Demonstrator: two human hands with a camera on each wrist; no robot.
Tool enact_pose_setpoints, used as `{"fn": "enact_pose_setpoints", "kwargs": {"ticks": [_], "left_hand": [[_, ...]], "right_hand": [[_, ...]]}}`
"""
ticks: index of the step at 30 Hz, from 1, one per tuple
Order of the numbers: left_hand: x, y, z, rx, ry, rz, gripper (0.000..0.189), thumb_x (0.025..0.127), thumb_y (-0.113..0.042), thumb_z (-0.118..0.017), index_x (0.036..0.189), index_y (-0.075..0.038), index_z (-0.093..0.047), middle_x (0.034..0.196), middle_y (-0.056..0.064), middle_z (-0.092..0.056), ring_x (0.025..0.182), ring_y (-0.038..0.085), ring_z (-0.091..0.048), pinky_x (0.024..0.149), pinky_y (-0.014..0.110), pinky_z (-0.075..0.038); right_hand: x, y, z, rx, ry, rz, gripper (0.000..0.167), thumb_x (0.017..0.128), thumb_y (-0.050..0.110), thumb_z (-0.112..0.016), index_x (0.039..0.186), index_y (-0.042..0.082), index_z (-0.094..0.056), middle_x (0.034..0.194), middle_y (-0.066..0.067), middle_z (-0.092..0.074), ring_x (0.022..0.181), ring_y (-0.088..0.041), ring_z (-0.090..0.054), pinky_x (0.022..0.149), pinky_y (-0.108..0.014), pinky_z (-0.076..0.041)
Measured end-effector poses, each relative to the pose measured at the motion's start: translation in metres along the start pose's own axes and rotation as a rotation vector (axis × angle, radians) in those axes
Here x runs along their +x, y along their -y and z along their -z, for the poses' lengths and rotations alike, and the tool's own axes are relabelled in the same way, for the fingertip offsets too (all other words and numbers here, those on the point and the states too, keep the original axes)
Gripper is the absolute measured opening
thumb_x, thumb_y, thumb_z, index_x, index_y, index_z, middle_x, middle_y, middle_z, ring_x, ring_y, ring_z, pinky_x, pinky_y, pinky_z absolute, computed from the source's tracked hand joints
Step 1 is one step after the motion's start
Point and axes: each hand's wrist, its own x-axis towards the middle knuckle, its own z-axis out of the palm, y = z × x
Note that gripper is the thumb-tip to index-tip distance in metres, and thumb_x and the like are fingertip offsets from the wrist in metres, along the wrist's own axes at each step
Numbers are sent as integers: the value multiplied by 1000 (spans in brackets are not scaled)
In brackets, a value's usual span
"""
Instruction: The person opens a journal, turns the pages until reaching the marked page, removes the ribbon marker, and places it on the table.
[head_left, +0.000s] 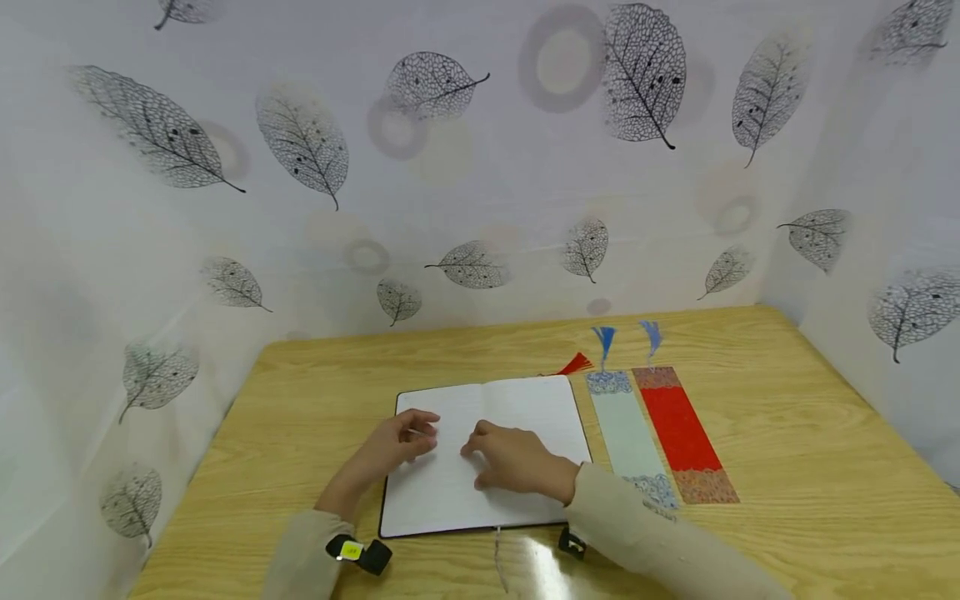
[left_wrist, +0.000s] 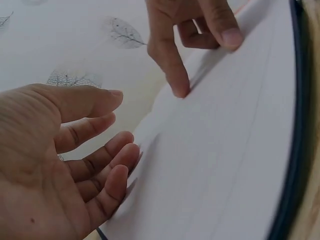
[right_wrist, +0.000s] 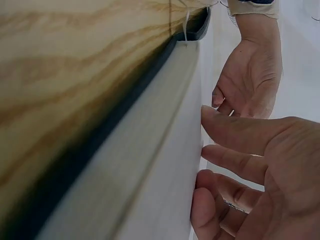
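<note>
An open notebook with white, faintly lined pages and a dark cover lies flat on the table. My left hand hovers at its left page, fingers loosely bent with nothing between them; in the left wrist view the lower fingertips come close to or touch the paper. Across the middle, my right hand rests its fingertips on the page near the centre fold. Thumb and index finger stand apart there, and I see no sheet pinched. The right wrist view shows the thick page block edge-on beside the right hand.
Right of the notebook lie a pale green bookmark with a blue tassel and a red bookmark with a lighter blue tassel. A red tassel pokes out behind the notebook. A thin ribbon hangs from its near edge. Leaf-printed cloth surrounds the wooden table.
</note>
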Motion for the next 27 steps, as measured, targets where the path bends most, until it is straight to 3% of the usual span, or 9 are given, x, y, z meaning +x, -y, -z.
{"fn": "enact_pose_setpoints", "kwargs": {"ticks": [7, 11, 14, 20, 23, 27], "left_hand": [[0, 6, -3, 64, 18, -32, 40, 90, -20, -68, 125, -3, -57, 113, 11, -61, 97, 16, -57, 77, 23, -48], [-3, 6, -2, 79, 13, -38, 41, 89, -19, -69, 125, -1, -57, 113, 12, -60, 96, 16, -55, 77, 23, -47], [-3, 6, -1, 98, -1, -20, 42, 87, -19, -71, 124, -2, -58, 111, 10, -59, 95, 16, -54, 78, 23, -46], [-4, 6, -1, 127, 4, -25, 44, 85, -19, -74, 123, -3, -59, 113, 9, -58, 98, 17, -53, 82, 24, -45], [-4, 5, 0, 120, 12, -21, 45, 85, -20, -74, 124, -3, -58, 114, 9, -58, 99, 18, -52, 82, 24, -45], [-4, 6, -1, 127, 21, -24, 48, 84, -22, -75, 125, -5, -58, 115, 8, -57, 100, 18, -51, 83, 24, -44]], "right_hand": [[2, -3, -1, -11, 22, 6, 44, 78, 30, -79, 119, 17, -68, 119, 1, -58, 94, -16, -65, 64, -29, -51], [9, -25, 10, 77, 41, 84, 42, 83, 25, -75, 122, 13, -66, 125, -4, -58, 105, -20, -62, 80, -33, -52], [14, -53, 25, 145, -19, 105, 39, 87, 18, -71, 123, 5, -64, 124, -12, -61, 107, -25, -59, 90, -39, -49], [12, -106, 47, 70, -192, -81, 40, 93, 22, -64, 129, 5, -60, 130, -22, -52, 118, -42, -47, 97, -56, -40], [7, -122, 50, 54, -186, -165, 45, 96, 27, -59, 136, 7, -54, 136, -25, -44, 123, -48, -39, 97, -63, -32], [2, -134, 49, 52, -159, -200, 47, 98, 30, -56, 139, 9, -51, 139, -25, -40, 125, -49, -33, 96, -63, -29]]}}
